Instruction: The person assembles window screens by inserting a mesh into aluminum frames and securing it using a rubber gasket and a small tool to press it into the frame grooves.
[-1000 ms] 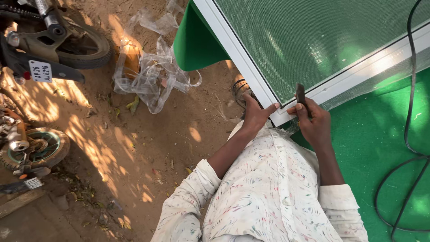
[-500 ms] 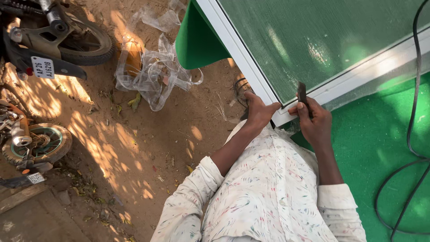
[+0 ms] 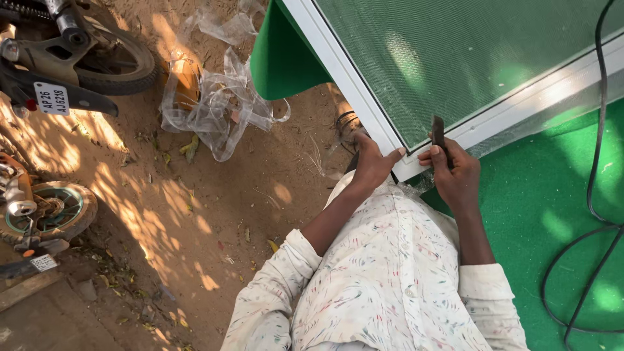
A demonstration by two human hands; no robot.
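Observation:
A white-framed window screen (image 3: 364, 97) with grey mesh (image 3: 468, 52) lies on a green felt-covered table (image 3: 539, 214). My left hand (image 3: 370, 162) presses on the frame's near corner, thumb stretched along the edge. My right hand (image 3: 455, 175) grips a small dark blade tool (image 3: 438, 133), held upright with its tip against the frame's lower rail beside the mesh. Loose mesh overhangs the rail to the right of that hand. Both sleeves are a white patterned shirt.
A black cable (image 3: 598, 195) loops over the green cloth at the right. On the sandy ground lie crumpled clear plastic wrap (image 3: 221, 104), a sandalled foot (image 3: 348, 127), and motorcycle wheels at upper left (image 3: 110, 58) and lower left (image 3: 49, 208).
The view has shifted slightly to the left and down. Both hands stay at the frame's corner, the right still holding the tool upright on the rail.

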